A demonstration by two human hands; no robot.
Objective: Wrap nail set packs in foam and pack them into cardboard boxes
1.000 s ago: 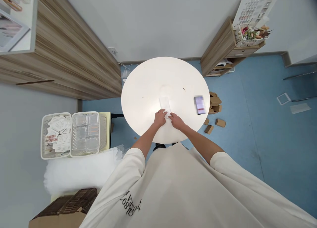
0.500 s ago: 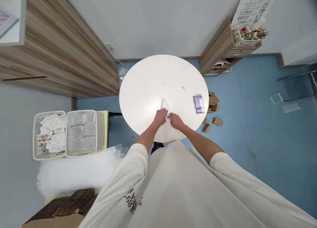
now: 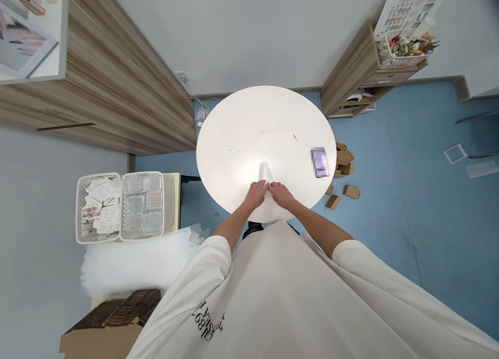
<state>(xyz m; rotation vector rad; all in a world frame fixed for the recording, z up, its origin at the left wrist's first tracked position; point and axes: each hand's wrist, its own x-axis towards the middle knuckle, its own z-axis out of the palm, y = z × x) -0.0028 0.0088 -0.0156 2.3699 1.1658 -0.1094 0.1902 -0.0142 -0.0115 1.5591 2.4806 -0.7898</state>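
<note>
On the round white table [image 3: 234,140], a translucent white plastic sheet [image 3: 265,172] is gathered into a pointed fold near the edge closest to me. My left hand [image 3: 256,194] grips its left side, and my right hand [image 3: 281,195] grips its right side, the two nearly touching. Part of the sheet is hidden under my fingers. Off to the right, a small flat packet [image 3: 320,162] lies on the tabletop, blurred and out of reach of both hands.
To the left stand a white basket of printed cards [image 3: 99,208], a clear compartment tray [image 3: 142,205] and a white plastic bundle [image 3: 136,265]. Flat cardboard boxes [image 3: 345,161] lie on the blue floor to the right. A wooden cabinet [image 3: 97,93] stands upper left.
The sheet has gone from a flat rectangular strip to a shorter, pointed fold. My hands have drawn closer together around it.
</note>
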